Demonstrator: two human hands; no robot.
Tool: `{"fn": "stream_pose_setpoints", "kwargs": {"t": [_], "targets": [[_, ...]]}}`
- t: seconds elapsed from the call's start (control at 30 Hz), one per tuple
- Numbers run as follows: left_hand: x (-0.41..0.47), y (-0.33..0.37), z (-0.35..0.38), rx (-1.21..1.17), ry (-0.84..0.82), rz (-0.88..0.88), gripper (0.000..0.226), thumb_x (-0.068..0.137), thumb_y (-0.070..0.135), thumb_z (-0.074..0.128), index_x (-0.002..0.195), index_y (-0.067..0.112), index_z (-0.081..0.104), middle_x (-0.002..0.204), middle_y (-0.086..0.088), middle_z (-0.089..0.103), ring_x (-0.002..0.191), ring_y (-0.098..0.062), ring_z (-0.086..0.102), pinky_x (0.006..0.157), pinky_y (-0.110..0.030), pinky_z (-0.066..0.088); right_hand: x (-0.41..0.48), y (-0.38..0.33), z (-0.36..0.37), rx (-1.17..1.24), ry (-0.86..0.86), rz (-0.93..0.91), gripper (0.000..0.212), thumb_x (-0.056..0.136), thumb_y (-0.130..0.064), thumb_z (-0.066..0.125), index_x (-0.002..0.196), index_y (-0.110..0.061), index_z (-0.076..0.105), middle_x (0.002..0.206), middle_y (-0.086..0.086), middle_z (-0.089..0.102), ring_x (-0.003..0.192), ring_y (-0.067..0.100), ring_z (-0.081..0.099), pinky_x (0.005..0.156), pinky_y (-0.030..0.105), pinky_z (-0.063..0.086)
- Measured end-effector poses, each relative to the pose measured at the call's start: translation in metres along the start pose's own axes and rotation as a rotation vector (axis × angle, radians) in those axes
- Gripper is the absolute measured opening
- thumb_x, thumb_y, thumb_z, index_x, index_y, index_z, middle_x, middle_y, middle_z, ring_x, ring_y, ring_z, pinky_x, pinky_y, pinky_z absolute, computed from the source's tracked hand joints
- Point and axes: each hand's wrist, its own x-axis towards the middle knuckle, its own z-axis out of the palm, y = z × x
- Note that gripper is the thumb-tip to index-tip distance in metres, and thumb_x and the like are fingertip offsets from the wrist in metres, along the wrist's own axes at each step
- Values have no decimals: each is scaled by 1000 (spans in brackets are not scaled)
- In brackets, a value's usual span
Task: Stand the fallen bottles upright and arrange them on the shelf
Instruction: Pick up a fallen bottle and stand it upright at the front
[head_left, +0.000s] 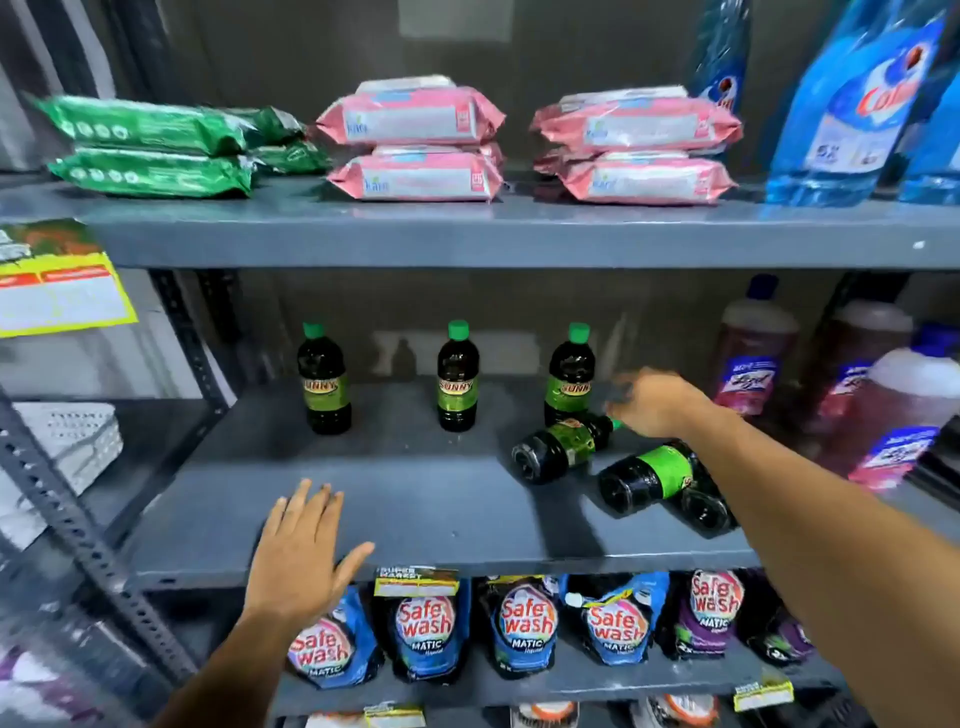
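Observation:
Three dark bottles with green caps and green labels stand upright along the back of the middle shelf: one at the left, one in the middle, one at the right. In front of the right one a fallen bottle lies on its side, cap toward my right hand. Two more lie nearer the front: one with a green label and one mostly hidden under my forearm. My right hand is blurred, fingers spread, just above the first fallen bottle's cap. My left hand rests flat and open on the shelf's front edge.
Pink bottles of cleaner crowd the right end of the middle shelf. The shelf above holds green packs, pink wipe packs and blue bottles. Detergent pouches fill the shelf below. A perforated metal upright runs at the left.

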Motion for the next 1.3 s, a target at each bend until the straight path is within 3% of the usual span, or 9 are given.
{"fn": "stream_pose_setpoints", "kwargs": {"t": [0.13, 0.27, 0.4, 0.53, 0.73, 0.93, 1.13, 1.23, 1.3], "targets": [[5, -18, 24, -29, -48, -1, 89, 93, 68, 17, 121, -2, 64, 128, -21, 62, 122, -41, 56, 99, -57, 46, 30, -2, 15, 159, -62, 227, 40, 86, -40, 61, 115, -12, 65, 125, 14, 63, 110, 32, 61, 81, 32, 48], [2, -26, 41, -40, -23, -3, 86, 92, 68, 23, 119, -2, 65, 128, -21, 62, 117, -39, 60, 105, -44, 37, 50, 4, 38, 344, -9, 400, 36, 74, -41, 70, 96, -12, 68, 95, 10, 65, 91, 29, 64, 67, 27, 41], [-1, -28, 45, 17, -47, 26, 94, 87, 75, 27, 125, -4, 60, 134, -22, 58, 120, -39, 58, 104, -45, 34, 68, 17, 65, 586, -69, 497, 34, 72, -38, 76, 89, -14, 60, 86, 1, 64, 75, 16, 61, 58, 25, 43], [-4, -21, 43, 9, -16, -13, 95, 84, 77, 31, 123, -5, 60, 133, -24, 58, 119, -43, 58, 97, -53, 45, 81, 28, 86, 892, -278, 592, 37, 74, -33, 79, 102, -15, 63, 106, 8, 69, 93, 25, 68, 80, 39, 57], [-8, -15, 39, 3, 79, -53, 88, 85, 73, 40, 119, -6, 61, 130, -25, 60, 117, -44, 58, 94, -53, 46, 76, 25, 93, 1114, -346, 685, 38, 77, -32, 79, 104, -18, 57, 101, 5, 63, 87, 26, 63, 54, 32, 52], [-9, -15, 40, -22, 81, -47, 86, 85, 71, 43, 120, -6, 60, 130, -24, 60, 119, -42, 58, 96, -52, 46, 67, 15, 87, 1198, -283, 742, 38, 80, -23, 78, 108, -10, 56, 109, 15, 61, 82, 29, 61, 55, 38, 51], [-5, -15, 37, -35, -36, -78, 96, 85, 77, 31, 121, -8, 60, 129, -27, 59, 118, -44, 58, 96, -53, 47, 44, -3, 75, 1318, -49, 686, 52, 75, -18, 81, 119, -9, 53, 106, 11, 66, 87, 25, 65, 59, 33, 49], [-5, -15, 34, -2, -93, -70, 100, 85, 78, 25, 122, -9, 59, 130, -26, 58, 119, -43, 57, 97, -54, 45, 25, -15, 72, 1335, 120, 504, 28, 73, -8, 81, 94, -15, 64, 88, 0, 73, 86, 20, 69, 64, 31, 52], [-5, -14, 32, 2, -115, -69, 100, 85, 78, 23, 124, -8, 59, 132, -26, 58, 121, -42, 57, 98, -54, 45, 13, -22, 68, 1281, 187, 321, 29, 71, 0, 81, 83, -21, 65, 71, -12, 73, 72, 6, 70, 59, 20, 52]]}}
